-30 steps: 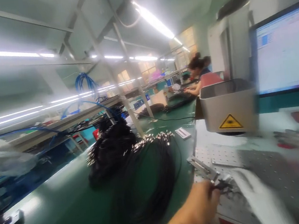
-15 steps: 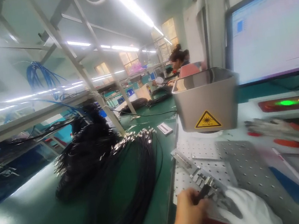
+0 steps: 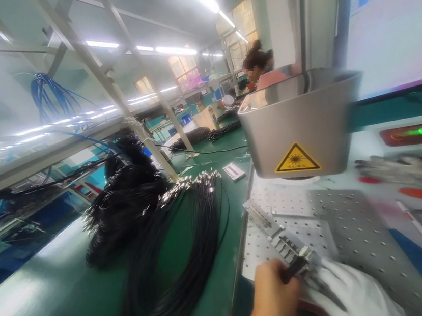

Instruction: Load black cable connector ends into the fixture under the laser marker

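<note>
My bare left hand (image 3: 275, 291) is closed, thumb and fingers pinching a black cable connector (image 3: 295, 266) with a shiny metal end. The connector lies against the near part of a slotted metal fixture (image 3: 283, 241), which slants across a perforated plate (image 3: 344, 244). Beside it, my right hand (image 3: 356, 291) in a white glove curls its fingers at the fixture's near end. Whatever lies between the gloved fingers is dark and mostly hidden. Above the plate hangs a grey metal machine head (image 3: 299, 126) with a yellow laser warning sign.
Left on the green table lie a looped bundle of black cables (image 3: 202, 241) with metal ends and a large black cable heap (image 3: 125, 209). A small slotted metal block (image 3: 233, 171) sits nearby. Gloves (image 3: 401, 170), a monitor (image 3: 395, 27) and a co-worker (image 3: 257, 70) are farther off.
The view has shifted slightly, bringing the machine head closer and larger. Both hands stay at the fixture, the left still pinching the black connector.
</note>
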The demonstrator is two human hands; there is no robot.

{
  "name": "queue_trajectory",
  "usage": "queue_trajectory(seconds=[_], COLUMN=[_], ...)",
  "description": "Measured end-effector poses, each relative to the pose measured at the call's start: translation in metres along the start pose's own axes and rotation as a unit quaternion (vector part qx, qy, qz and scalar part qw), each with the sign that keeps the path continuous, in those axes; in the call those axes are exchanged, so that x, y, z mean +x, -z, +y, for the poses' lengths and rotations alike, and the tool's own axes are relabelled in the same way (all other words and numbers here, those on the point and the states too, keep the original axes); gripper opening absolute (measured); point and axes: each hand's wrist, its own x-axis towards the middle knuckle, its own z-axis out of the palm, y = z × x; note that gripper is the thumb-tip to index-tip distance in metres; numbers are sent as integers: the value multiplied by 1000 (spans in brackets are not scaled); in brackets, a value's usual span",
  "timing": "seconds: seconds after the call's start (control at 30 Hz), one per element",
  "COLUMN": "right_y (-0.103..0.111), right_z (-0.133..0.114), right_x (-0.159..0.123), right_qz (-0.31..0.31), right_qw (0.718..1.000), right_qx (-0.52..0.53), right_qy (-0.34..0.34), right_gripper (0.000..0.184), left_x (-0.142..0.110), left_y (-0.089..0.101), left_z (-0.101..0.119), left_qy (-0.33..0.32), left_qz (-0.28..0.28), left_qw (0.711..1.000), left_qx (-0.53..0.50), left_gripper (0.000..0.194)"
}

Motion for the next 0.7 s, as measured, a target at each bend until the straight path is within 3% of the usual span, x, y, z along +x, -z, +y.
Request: queue_trajectory(seconds=[0.27, 0.57, 0.7], right_y=[3, 22, 26], right_z=[0, -5, -7], right_x=[1, 21, 28], right_qz=[-22, 74, 84], right_qw=[1000, 996, 995], right_qx=[16, -9, -23], right_qy=[-6, 43, 57], right_gripper=[28, 42, 43], left_x=[-2, 4, 4], left_y=[1, -4, -3], left_z=[4, -8, -7], left_qy=[4, 6, 4], left_qz=[4, -11, -13], left_qw=[1000, 1000, 1000], left_qx=[15, -10, -9], left_gripper=[18, 13, 15])
